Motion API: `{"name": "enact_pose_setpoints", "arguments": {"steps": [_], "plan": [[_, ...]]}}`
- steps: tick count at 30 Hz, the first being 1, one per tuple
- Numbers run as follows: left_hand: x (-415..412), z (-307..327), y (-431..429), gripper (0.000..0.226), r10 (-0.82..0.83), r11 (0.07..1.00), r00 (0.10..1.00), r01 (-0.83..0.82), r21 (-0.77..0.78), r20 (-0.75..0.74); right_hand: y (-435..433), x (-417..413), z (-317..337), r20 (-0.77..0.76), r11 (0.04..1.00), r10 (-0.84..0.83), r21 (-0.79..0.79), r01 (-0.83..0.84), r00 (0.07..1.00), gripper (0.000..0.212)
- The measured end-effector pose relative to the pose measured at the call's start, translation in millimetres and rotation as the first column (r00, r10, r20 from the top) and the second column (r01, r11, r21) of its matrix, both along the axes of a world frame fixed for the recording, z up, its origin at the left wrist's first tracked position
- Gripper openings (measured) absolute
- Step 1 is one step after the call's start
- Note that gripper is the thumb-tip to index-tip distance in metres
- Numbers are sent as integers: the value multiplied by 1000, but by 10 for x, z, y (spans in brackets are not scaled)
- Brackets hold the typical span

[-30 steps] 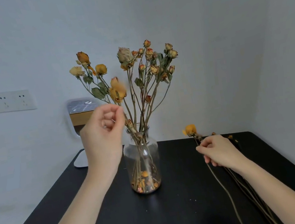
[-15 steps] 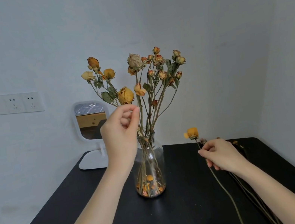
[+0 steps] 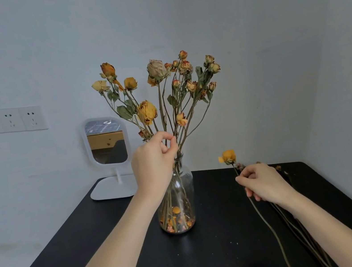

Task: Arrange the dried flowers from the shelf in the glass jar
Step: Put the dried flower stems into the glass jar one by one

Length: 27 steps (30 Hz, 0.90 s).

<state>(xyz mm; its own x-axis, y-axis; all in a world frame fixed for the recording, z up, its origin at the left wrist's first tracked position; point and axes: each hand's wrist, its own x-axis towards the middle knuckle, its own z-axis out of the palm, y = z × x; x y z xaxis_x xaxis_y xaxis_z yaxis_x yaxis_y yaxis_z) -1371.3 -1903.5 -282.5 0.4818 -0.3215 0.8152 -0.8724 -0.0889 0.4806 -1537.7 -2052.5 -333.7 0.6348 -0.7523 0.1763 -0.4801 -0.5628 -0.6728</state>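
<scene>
Dried flowers [image 3: 147,112] in pinching left grip [image 3: 151,161], right grip [image 3: 265,184]

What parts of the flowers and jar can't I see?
Head view only:
- glass jar: its left side, behind the left hand.
- Which of the jar's stems that hand pinches: too thin to tell.
- loose stems on the table: partly under the right arm, ends cut off by the bottom edge.
- yellow flower: stem partly inside the right hand.
</scene>
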Motion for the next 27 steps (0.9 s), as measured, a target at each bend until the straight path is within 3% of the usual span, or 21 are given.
{"name": "enact_pose_setpoints", "arguments": {"steps": [7, 14, 20, 23, 25, 27], "plan": [[-36, -16, -63, 15, 102, 978, 984, -126, 167, 146, -9, 20, -31, 14, 1000, 14, 16, -14, 1000, 9], [65, -42, -87, 17, 253, 922, 953, -290, 256, 166, -30, 43, -48, 15, 1000, 16, 18, -16, 1000, 8], [100, -179, -92, 20, 250, 896, 947, -305, 323, 199, -33, 86, -82, 19, 999, 24, 34, -24, 1000, 8], [73, -321, -28, 19, 159, 933, 957, -226, 281, 241, -37, 102, -84, 31, 999, 22, 28, -23, 999, 10], [70, -479, 28, 24, 153, 943, 969, -202, 266, 193, -41, 111, -67, 46, 999, 27, 28, -29, 999, 11], [107, -637, 46, 32, 209, 933, 976, -215, 288, 52, -45, 120, -38, 74, 998, 40, 44, -43, 996, 12]]}}
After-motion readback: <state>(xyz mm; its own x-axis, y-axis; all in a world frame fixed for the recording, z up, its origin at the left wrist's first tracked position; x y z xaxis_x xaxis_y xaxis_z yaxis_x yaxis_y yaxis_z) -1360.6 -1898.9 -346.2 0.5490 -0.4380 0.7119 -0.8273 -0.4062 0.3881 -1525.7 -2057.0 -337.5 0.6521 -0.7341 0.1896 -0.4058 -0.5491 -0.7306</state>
